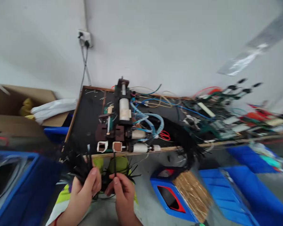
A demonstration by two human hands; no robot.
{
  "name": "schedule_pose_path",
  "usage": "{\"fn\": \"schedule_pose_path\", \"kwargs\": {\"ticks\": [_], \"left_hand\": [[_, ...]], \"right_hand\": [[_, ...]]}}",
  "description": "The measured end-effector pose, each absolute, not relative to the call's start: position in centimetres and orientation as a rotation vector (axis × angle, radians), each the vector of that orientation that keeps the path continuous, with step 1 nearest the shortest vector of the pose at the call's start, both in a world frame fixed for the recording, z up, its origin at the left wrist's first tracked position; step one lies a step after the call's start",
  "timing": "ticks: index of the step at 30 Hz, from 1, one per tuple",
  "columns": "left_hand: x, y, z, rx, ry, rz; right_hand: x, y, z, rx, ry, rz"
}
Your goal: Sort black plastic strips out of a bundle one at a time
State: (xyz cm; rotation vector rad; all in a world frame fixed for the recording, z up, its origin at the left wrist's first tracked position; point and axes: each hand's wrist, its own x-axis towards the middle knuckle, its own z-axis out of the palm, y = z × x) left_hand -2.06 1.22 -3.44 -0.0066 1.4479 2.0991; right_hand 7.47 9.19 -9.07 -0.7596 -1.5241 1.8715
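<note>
My left hand (86, 185) is closed around a bundle of black cables (76, 168) whose ends fan out to the left. Between the thumb and fingers of my right hand (123, 188) is pinched a single black cable (114, 163). It points up to the brown block in a white frame (117, 146) at the bench's front edge; whether its tip enters the block I cannot tell. A similar white frame (102, 146) sits just left. Behind them stands a pneumatic fixture (124, 108) with white cylinders and pale blue hoses.
The dark bench (85, 116) runs along the wall. More black cables (179, 131) hang over its front edge on the right, near tangled tubes and fixtures. Blue bins (19, 188) stand at left and blue crates (235, 194) at lower right. A cardboard box (4, 125) sits at far left.
</note>
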Motion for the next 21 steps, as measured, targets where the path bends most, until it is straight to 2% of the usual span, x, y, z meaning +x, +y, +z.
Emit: {"fn": "schedule_pose_path", "kwargs": {"ticks": [3, 10, 21], "left_hand": [[-2.8, 0.2, -4.3, -0.022, 1.436, 2.112], [-2.0, -0.3, -4.9, 0.014, 1.467, 2.058], [-1.6, -1.9, -5.8, 0.014, 1.512, 1.972]], "right_hand": [[6.9, 8.7, -9.3, -0.700, -1.495, 1.959], [7.2, 8.2, -9.5, -0.684, -1.526, 1.928], [11.7, 13.8, -12.7, -1.134, -2.200, 1.135]]}}
